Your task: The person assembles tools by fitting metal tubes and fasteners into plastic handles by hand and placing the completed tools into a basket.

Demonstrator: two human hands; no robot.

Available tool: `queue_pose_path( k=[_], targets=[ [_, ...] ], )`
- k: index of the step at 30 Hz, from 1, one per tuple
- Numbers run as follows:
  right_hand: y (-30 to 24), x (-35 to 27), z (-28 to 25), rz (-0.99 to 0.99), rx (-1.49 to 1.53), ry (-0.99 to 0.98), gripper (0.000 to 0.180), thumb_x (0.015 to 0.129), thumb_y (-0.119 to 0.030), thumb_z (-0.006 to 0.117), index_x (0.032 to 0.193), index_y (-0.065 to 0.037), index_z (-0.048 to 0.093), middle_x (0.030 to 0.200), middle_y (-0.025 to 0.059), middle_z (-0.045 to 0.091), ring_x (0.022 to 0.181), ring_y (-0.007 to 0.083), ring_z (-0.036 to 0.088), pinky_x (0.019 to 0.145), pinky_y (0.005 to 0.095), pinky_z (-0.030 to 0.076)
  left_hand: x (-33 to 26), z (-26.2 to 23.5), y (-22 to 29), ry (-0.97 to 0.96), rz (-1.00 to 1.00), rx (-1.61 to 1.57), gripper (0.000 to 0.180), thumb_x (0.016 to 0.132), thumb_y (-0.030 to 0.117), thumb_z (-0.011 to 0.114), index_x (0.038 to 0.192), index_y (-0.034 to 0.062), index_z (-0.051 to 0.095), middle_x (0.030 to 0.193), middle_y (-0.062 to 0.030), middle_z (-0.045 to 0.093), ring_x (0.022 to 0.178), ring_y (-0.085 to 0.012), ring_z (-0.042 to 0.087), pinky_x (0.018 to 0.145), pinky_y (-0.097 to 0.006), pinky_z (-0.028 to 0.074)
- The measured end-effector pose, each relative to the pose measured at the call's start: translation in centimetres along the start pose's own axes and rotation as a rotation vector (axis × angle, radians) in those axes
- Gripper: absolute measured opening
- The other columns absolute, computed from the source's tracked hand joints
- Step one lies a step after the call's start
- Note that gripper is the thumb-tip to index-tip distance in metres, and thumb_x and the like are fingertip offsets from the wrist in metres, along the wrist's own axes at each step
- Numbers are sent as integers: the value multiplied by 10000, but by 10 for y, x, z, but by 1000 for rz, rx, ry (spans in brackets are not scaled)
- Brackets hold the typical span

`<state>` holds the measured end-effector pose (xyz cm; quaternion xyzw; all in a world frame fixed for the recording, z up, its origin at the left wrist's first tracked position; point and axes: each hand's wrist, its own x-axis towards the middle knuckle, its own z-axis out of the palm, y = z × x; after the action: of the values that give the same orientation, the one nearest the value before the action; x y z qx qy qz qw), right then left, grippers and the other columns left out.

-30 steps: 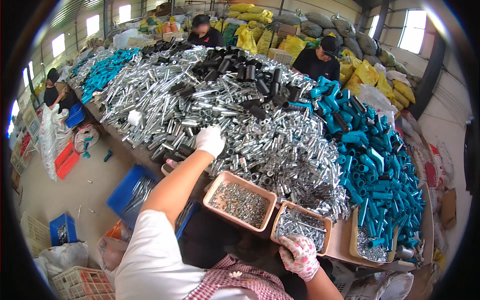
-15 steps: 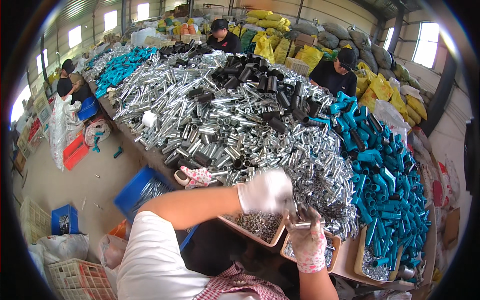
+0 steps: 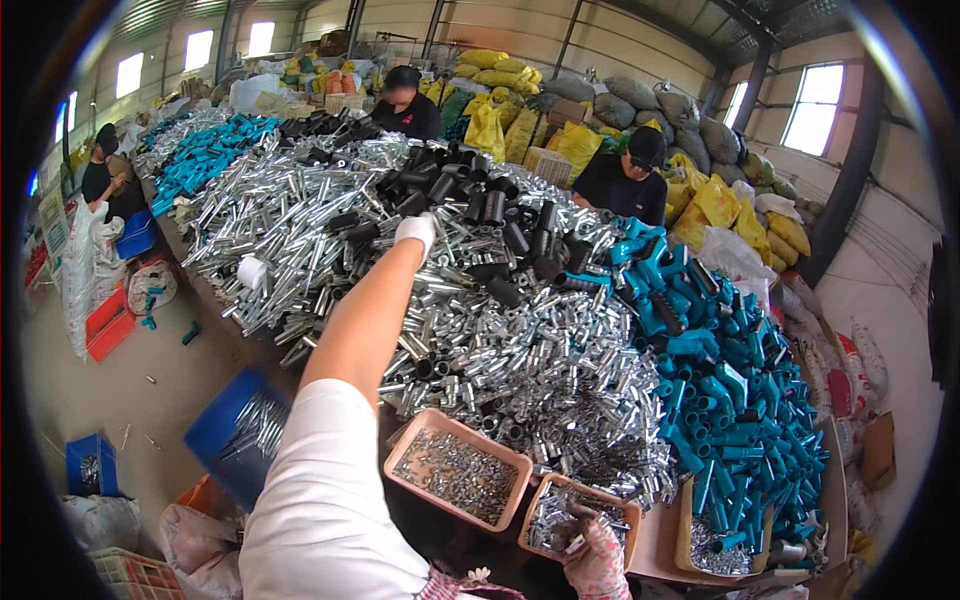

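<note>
A long table carries a great heap of short silver metal tubes (image 3: 330, 215), mixed at its far middle with black tubes (image 3: 500, 225) and flanked on the right by a spread of blue plastic fittings (image 3: 740, 400). More blue fittings (image 3: 205, 150) lie at the far left end. Near the front edge sit two tan trays: the larger tray (image 3: 425, 425) holds small silver screws, and the smaller tray (image 3: 630, 520) beside it holds short metal pieces. A third box (image 3: 685, 530) with metal bits stands to the right, under the blue fittings. On the floor to the left a blue bin (image 3: 215, 430) holds a few tubes. Yellow sacks (image 3: 720, 200) pile against the far wall, and three other people sit around the table's far side and left end.

The left hand (image 3: 415, 232), in a white glove, stretches far out over the heap, the bare forearm crossing above the silver tubes. It rests at the border where silver tubes meet black ones, its fingers curled down onto the pile; whether they grip a tube I cannot tell.

The right hand (image 3: 597, 555), in a patterned glove, is low at the smaller tray, fingers bent over its near edge and touching the metal pieces. Whether it holds one cannot be told.
</note>
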<state>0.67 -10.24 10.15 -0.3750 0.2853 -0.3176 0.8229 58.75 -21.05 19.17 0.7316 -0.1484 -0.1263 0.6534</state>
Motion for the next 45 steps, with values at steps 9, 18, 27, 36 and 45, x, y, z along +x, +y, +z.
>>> queue_pose_path(
  k=[9,18,27,36,45],
  targets=[
    [-6,-15,15,45,-327,-138,595,933,-301,596,1380,36,395,827,94,652,619,141,570,553,259,457,-236,-34,-31,-718,-239,-656,211,945,207,565,880,15,623,715,-56,627,619,-153,602,567,-268,500],
    [26,-28,32,63,-606,-254,318,904,-185,674,1152,-19,563,822,-24,574,724,50,512,642,241,454,-433,-44,-77,-1198,513,-75,109,834,100,664,922,35,665,915,-75,645,902,-208,606,793,-353,488],
    [21,-57,17,-34,-761,-293,304,886,-197,687,1097,-8,577,836,31,617,740,86,576,675,277,501,-452,-42,-48,-1313,729,185,229,671,74,640,897,39,641,936,-108,605,886,-248,608,804,-363,498],
    [19,-53,-9,-474,-680,-467,311,872,-270,711,1092,-63,638,1169,133,619,1120,304,568,981,421,430,-432,-11,-12,-1506,543,-79,689,703,262,706,1290,-22,484,1273,-159,539,1210,-276,529,1059,-399,386],
    [-22,-86,-19,-628,-1268,-317,468,708,-307,830,1113,-117,695,1022,100,606,901,265,631,790,361,527,-340,80,1,-590,986,772,571,830,362,644,1282,32,535,1258,-190,557,1202,-344,520,1050,-426,399]
  ],
)
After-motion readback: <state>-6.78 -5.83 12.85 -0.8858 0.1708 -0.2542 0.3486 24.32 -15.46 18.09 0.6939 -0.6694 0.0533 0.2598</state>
